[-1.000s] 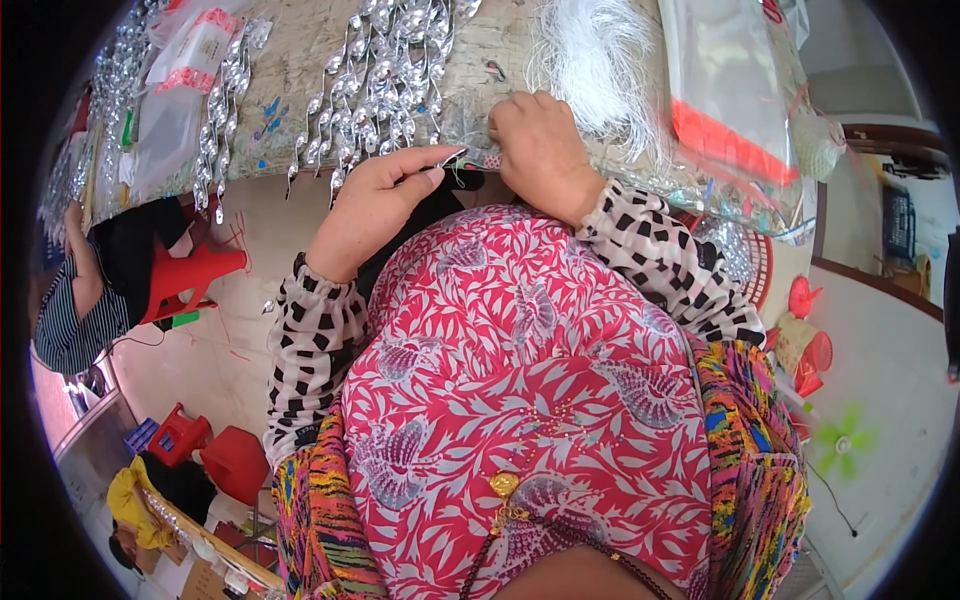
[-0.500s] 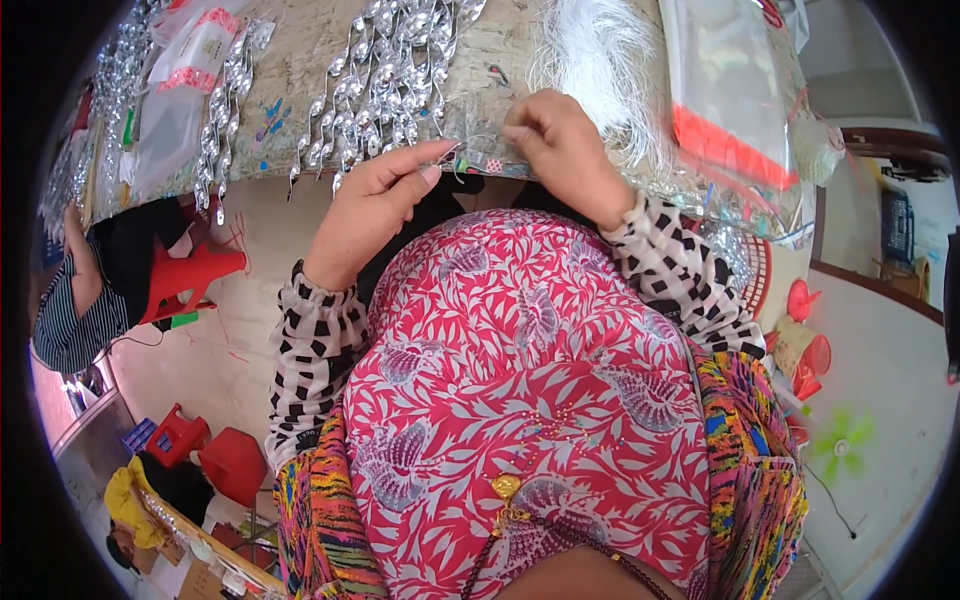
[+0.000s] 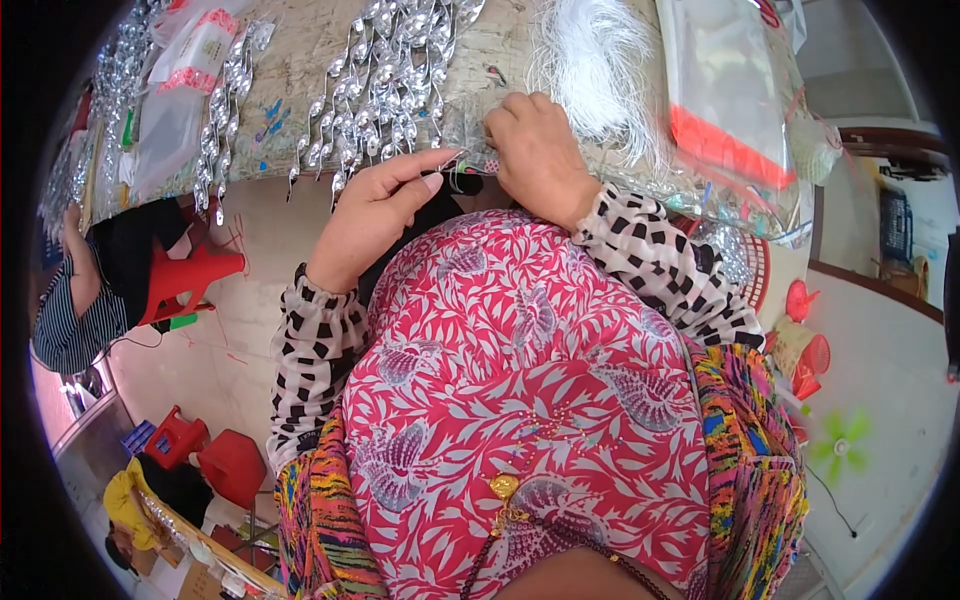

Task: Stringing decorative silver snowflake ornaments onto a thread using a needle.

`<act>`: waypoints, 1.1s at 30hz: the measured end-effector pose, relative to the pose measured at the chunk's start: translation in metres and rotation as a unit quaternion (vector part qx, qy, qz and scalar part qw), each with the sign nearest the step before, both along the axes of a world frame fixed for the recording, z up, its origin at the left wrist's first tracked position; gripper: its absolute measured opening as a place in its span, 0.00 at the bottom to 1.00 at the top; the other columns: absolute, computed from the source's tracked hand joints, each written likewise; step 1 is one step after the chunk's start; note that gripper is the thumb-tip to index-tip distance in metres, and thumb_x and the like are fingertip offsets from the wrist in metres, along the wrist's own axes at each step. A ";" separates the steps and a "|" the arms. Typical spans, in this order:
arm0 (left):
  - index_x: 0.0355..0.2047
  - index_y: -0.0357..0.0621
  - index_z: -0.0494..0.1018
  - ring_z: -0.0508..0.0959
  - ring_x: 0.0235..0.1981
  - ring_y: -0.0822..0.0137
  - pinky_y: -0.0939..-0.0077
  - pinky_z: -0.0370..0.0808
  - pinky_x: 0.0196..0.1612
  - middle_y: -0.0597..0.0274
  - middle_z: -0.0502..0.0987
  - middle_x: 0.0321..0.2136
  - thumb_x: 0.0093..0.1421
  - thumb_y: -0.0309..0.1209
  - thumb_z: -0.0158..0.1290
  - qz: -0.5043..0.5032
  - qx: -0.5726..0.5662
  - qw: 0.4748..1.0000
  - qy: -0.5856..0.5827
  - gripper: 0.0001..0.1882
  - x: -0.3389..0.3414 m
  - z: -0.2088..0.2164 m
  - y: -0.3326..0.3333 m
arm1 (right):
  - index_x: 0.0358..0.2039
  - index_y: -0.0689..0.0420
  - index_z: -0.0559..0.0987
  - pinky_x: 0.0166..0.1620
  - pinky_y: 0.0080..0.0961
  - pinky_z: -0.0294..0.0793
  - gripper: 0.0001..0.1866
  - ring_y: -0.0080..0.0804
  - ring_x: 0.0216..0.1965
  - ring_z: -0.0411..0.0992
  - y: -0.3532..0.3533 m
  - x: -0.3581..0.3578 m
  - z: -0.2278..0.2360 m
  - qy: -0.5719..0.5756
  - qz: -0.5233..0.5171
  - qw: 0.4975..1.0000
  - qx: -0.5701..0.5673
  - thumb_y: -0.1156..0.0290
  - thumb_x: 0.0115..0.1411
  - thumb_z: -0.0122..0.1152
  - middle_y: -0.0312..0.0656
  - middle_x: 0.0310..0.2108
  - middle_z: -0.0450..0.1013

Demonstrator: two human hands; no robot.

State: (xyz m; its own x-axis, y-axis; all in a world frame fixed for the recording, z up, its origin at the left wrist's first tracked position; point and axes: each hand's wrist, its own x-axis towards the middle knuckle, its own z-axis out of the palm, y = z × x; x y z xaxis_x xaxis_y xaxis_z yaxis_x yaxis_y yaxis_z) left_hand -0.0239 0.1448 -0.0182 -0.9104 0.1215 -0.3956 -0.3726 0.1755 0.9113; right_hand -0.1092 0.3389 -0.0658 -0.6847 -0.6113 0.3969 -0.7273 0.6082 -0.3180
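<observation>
At the near edge of the worn table, my left hand is closed in a pinch, thumb against forefinger. A small silvery bit with thin thread shows at its fingertips, too fine to make out. My right hand is beside it, palm down with fingers curled; whatever it pinches is hidden. Beyond my left hand lie strands of silver teardrop-shaped beads, some hanging over the edge. A bundle of white thread is spread just beyond my right hand.
Clear plastic bags with a red band lie at the right. Farther left are a shorter silver strand and a plastic packet. A person in stripes sits by a red stool. A red basket stands below right.
My right hand has moved left and slightly down, closer to my left hand, and turned more palm down. My left hand has barely moved and keeps its pinch.
</observation>
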 end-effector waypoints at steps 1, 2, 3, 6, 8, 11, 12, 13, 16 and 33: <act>0.51 0.51 0.74 0.62 0.22 0.84 0.89 0.62 0.25 0.79 0.67 0.22 0.61 0.29 0.49 0.002 0.000 1.000 -0.003 0.17 0.000 0.000 0.001 | 0.29 0.60 0.74 0.40 0.37 0.65 0.06 0.45 0.34 0.66 0.001 0.000 -0.001 0.001 0.000 1.000 0.000 0.78 0.48 0.57 0.44 0.29 0.68; 0.51 0.51 0.74 0.62 0.22 0.84 0.89 0.62 0.25 0.79 0.67 0.22 0.61 0.29 0.49 0.002 -0.001 1.000 -0.003 0.17 0.000 0.001 0.002 | 0.30 0.60 0.74 0.40 0.38 0.65 0.07 0.46 0.34 0.66 0.002 -0.002 -0.002 0.000 0.012 1.000 0.002 0.78 0.48 0.55 0.45 0.29 0.68; 0.51 0.51 0.74 0.62 0.22 0.84 0.89 0.62 0.25 0.79 0.68 0.22 0.61 0.29 0.49 -0.001 0.002 1.000 -0.001 0.17 0.000 0.001 0.001 | 0.32 0.61 0.73 0.40 0.39 0.64 0.08 0.47 0.35 0.66 0.002 -0.003 -0.004 0.000 0.026 1.000 0.003 0.79 0.48 0.54 0.46 0.30 0.68; 0.51 0.51 0.74 0.62 0.22 0.84 0.89 0.62 0.25 0.79 0.68 0.22 0.61 0.29 0.49 0.005 0.004 1.000 0.008 0.17 0.002 0.001 -0.001 | 0.32 0.61 0.72 0.40 0.33 0.65 0.06 0.40 0.33 0.67 0.010 -0.008 -0.005 -0.058 0.035 0.995 -0.069 0.78 0.51 0.54 0.44 0.29 0.68; 0.51 0.51 0.74 0.62 0.21 0.84 0.89 0.61 0.25 0.79 0.68 0.22 0.61 0.29 0.49 0.014 0.004 1.000 0.014 0.17 0.005 -0.001 -0.004 | 0.32 0.62 0.72 0.39 0.28 0.65 0.05 0.34 0.33 0.66 0.019 -0.009 0.005 -0.174 0.020 0.975 -0.134 0.77 0.54 0.54 0.41 0.29 0.68; 0.51 0.50 0.73 0.62 0.21 0.85 0.89 0.61 0.24 0.79 0.68 0.22 0.61 0.30 0.50 0.028 0.028 0.999 0.003 0.17 0.007 -0.005 -0.008 | 0.34 0.61 0.72 0.38 0.15 0.63 0.06 0.18 0.32 0.63 0.032 -0.008 0.023 -0.362 -0.029 0.906 -0.216 0.72 0.62 0.52 0.32 0.29 0.68; 0.51 0.50 0.73 0.62 0.20 0.85 0.89 0.60 0.24 0.79 0.67 0.21 0.61 0.30 0.50 0.033 0.038 0.999 -0.002 0.17 0.008 -0.005 -0.007 | 0.35 0.61 0.72 0.38 0.15 0.63 0.06 0.16 0.32 0.63 0.034 -0.009 0.026 -0.421 -0.018 0.856 -0.301 0.71 0.63 0.51 0.32 0.31 0.69; 0.51 0.49 0.73 0.61 0.20 0.85 0.89 0.60 0.24 0.79 0.67 0.21 0.61 0.30 0.50 0.038 0.049 0.998 -0.007 0.17 0.008 -0.005 -0.007 | 0.36 0.60 0.72 0.38 0.14 0.62 0.06 0.15 0.32 0.63 0.037 -0.010 0.028 -0.474 -0.006 0.794 -0.382 0.71 0.64 0.50 0.32 0.32 0.70; 0.52 0.48 0.72 0.62 0.20 0.85 0.89 0.60 0.24 0.79 0.66 0.21 0.62 0.30 0.49 0.015 0.064 0.998 -0.009 0.17 0.006 -0.002 -0.003 | 0.35 0.58 0.72 0.40 0.14 0.65 0.05 0.16 0.32 0.65 0.043 -0.014 0.034 -0.558 0.021 0.684 -0.469 0.71 0.65 0.49 0.35 0.37 0.72; 0.44 0.36 0.73 0.74 0.38 0.78 0.83 0.70 0.44 0.65 0.76 0.33 0.62 0.29 0.51 -0.166 0.207 0.963 -0.036 0.12 0.010 0.021 0.007 | 0.33 0.54 0.70 0.40 0.12 0.64 0.05 0.13 0.33 0.62 0.018 0.009 0.079 -0.611 0.160 0.684 -0.366 0.67 0.64 0.50 0.37 0.41 0.72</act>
State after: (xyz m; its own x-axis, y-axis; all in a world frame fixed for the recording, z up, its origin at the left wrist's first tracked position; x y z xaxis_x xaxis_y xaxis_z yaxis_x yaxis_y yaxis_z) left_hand -0.0138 0.1514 0.0029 -0.7667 0.5619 -0.3104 -0.4229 -0.0783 0.9028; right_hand -0.1001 0.3570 0.0130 -0.6567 -0.7507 -0.0719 0.2943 -0.1673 -0.9410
